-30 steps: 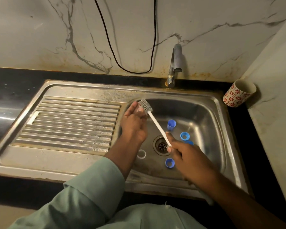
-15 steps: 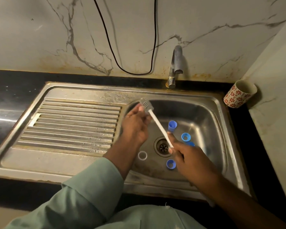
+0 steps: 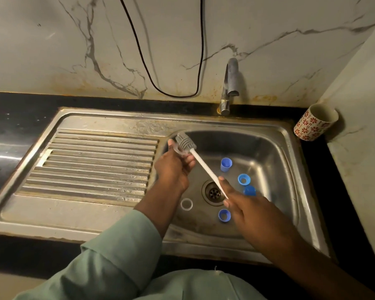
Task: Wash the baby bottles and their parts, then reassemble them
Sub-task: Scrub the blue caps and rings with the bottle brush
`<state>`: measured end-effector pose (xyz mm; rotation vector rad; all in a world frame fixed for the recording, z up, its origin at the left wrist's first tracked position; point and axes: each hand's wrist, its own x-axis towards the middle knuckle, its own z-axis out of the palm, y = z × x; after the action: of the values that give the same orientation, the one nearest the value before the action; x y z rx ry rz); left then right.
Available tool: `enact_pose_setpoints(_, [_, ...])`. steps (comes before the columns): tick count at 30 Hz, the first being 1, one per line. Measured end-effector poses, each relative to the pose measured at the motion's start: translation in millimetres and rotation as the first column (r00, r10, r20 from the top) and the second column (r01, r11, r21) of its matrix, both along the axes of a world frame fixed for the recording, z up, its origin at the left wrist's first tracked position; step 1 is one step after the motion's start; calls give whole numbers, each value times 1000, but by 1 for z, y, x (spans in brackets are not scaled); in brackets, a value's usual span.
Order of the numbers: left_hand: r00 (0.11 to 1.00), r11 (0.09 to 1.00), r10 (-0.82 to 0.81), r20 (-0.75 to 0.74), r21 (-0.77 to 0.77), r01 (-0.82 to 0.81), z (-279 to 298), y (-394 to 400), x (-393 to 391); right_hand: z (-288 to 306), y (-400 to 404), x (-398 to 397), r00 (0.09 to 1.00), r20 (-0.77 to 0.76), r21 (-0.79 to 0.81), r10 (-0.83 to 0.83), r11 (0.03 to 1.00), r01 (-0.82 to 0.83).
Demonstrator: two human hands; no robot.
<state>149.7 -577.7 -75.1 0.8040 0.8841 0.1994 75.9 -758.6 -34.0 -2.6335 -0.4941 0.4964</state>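
My left hand (image 3: 174, 167) holds a small clear nipple (image 3: 179, 149) over the left rim of the steel sink (image 3: 275, 152). My right hand (image 3: 250, 210) grips the white handle of a bottle brush (image 3: 204, 164), whose grey bristle head touches the clear nipple. On the sink floor lie a blue cap (image 3: 226, 164), a blue ring (image 3: 244, 179), another blue part (image 3: 249, 190) partly behind my right hand, a blue ring (image 3: 224, 215) near the front, and a clear ring (image 3: 186, 204) left of the drain (image 3: 213, 192).
The tap (image 3: 231, 83) stands at the back of the sink, with no water running. A ribbed drainboard (image 3: 91, 165) lies to the left. A red-patterned cup (image 3: 315, 122) lies tilted on the black counter at the right. A black cable (image 3: 160, 89) hangs on the marble wall.
The brush head has shifted slightly against the clear nipple in my left hand. Both hands stay over the sink in nearly the same place.
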Motion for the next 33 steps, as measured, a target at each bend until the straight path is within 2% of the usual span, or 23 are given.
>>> enact_pose_setpoints(3, [993,999,-16,-120,26,20,-8,-5,-3,-2,11,8,1000,-23,-46,-4,999,3])
enact_pose_setpoints(7, [990,999,32,-137,-28,-36,-4,6,-1,-11,7,-3,999,-30,-13,43,999,-43])
enact_pose_setpoints(9, [989,1000,-20,-145,2,20,-6,6,-4,-10,7,-4,997,-38,36,62,998,-61])
enact_pose_setpoints(11, [982,993,-115,-148,-15,114,-7,0,-6,-8,10,7,999,-27,17,23,1000,-23])
enact_pose_setpoints(13, [984,993,-111,-138,-58,104,-3,2,-5,-10,6,9,1000,-19,4,22,1000,-22])
enact_pose_setpoints(16, [994,1000,-20,-105,-1,20,-2,11,-5,-8,2,-6,995,-45,42,89,995,-87])
enact_pose_setpoints(18, [986,991,-129,-107,28,133,-7,5,-9,-9,6,5,997,-46,65,56,996,-53])
enact_pose_setpoints(20, [972,980,-197,-125,-28,195,-9,1,-11,-10,6,13,999,-42,68,24,997,-21])
enact_pose_setpoints(23, [991,989,-117,-61,-95,111,-6,12,-11,-12,-10,-2,995,-48,130,83,989,-76])
enact_pose_setpoints(27, [975,973,-216,-46,-92,211,-6,10,-13,-18,0,9,997,-69,187,33,982,-19])
enact_pose_setpoints(30, [987,977,-151,45,-143,156,-3,17,-11,-20,-5,3,998,-34,223,58,974,-49])
enact_pose_setpoints(33, [988,989,-151,29,-8,151,-4,19,-12,-16,-7,-1,995,-82,292,49,956,-23])
